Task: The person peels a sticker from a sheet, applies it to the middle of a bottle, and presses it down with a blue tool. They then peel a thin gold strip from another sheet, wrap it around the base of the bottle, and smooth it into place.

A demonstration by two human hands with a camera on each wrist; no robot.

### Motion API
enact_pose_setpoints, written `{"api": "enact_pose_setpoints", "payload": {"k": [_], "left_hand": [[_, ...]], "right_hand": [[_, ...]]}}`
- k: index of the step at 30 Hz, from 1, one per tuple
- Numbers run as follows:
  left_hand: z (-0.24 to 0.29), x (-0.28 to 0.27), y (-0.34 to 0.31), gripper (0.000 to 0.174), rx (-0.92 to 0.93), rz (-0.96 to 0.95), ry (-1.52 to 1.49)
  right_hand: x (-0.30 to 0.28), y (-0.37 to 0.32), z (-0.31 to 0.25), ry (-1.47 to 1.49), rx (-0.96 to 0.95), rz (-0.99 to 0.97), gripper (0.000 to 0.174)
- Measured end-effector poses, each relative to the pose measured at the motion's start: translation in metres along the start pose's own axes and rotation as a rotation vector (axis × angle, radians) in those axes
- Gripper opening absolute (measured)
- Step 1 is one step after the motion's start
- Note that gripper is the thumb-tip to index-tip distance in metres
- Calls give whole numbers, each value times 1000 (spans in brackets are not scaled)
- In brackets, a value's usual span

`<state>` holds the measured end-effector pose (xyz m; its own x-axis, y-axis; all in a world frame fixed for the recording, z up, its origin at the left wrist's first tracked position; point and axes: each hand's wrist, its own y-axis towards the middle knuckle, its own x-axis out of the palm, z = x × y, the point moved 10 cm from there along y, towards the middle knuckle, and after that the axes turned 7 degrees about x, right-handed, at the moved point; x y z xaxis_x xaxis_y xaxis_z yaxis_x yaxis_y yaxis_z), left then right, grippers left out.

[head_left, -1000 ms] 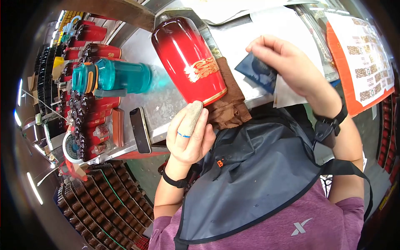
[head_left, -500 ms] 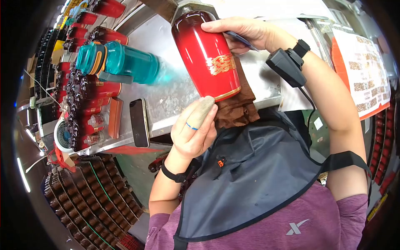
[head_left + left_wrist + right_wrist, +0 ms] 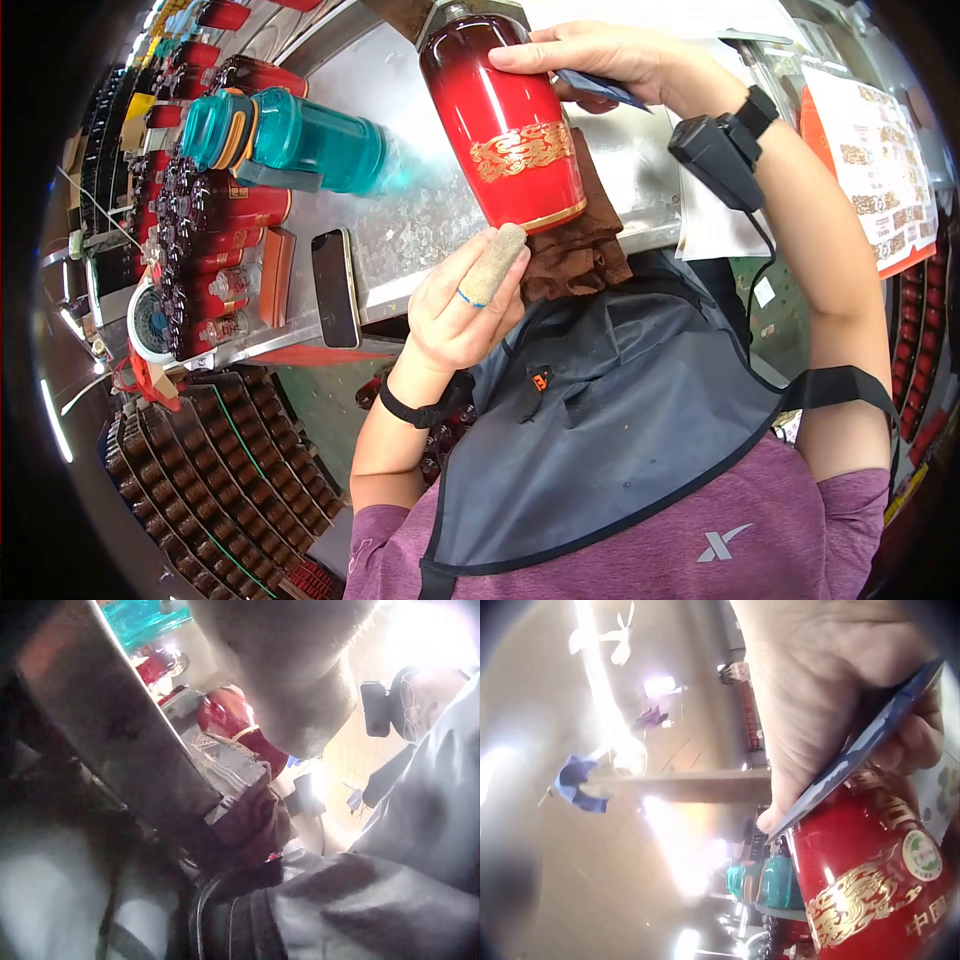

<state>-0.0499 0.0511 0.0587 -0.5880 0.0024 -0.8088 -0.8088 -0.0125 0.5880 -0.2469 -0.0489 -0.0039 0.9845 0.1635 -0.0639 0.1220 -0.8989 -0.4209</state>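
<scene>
A glossy red bottle (image 3: 500,110), darker at its far end, has a gold pattern band and a gold line round its base. Its far end meets a metal fixture (image 3: 500,14). My left hand (image 3: 465,305) holds the base edge with its fingertips; one finger wears a beige finger cot (image 3: 495,268). My right hand (image 3: 630,65) grips the bottle's upper part, thumb on the near face and other fingers round the far side. Tucked in that hand is a dark blue sheet (image 3: 855,754). Beneath the bottle's base lies a folded brown cloth (image 3: 580,255).
A teal water bottle (image 3: 315,145) lies on the metal worktop (image 3: 400,235), with a phone (image 3: 335,290) near its front edge. More red bottles (image 3: 255,205) lie at the left. A printed pattern sheet (image 3: 880,160) hangs at the right.
My right hand has come left from over the white paper onto the bottle, carrying the blue sheet. The bottle has turned, bringing more of the gold pattern into view.
</scene>
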Motion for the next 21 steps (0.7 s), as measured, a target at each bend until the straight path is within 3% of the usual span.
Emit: {"api": "enact_pose_setpoints", "payload": {"k": [2,10,11,14,18,20,21], "left_hand": [[1,0,5,29,-7,8,-7],[6,2,21,36,96,-12,-20],[4,2,20,36,69,-27,-29],[4,1,4,32,5,-11,10],[5,1,8,33,15,-46,-5],[4,0,10,33,32,-43,9],[4,0,9,33,46,-43,21]], "right_hand": [[6,-16,-16,173,-92,109,47],[11,-10,-25,-25,-92,40,66],[6,2,-16,134,-128,1,68],[-10,10,10,129,-74,-98,50],[5,17,10,223,-72,-154,47],[5,-3,-14,81,-74,-31,54],[4,8,-13,38,-117,-7,71]]}}
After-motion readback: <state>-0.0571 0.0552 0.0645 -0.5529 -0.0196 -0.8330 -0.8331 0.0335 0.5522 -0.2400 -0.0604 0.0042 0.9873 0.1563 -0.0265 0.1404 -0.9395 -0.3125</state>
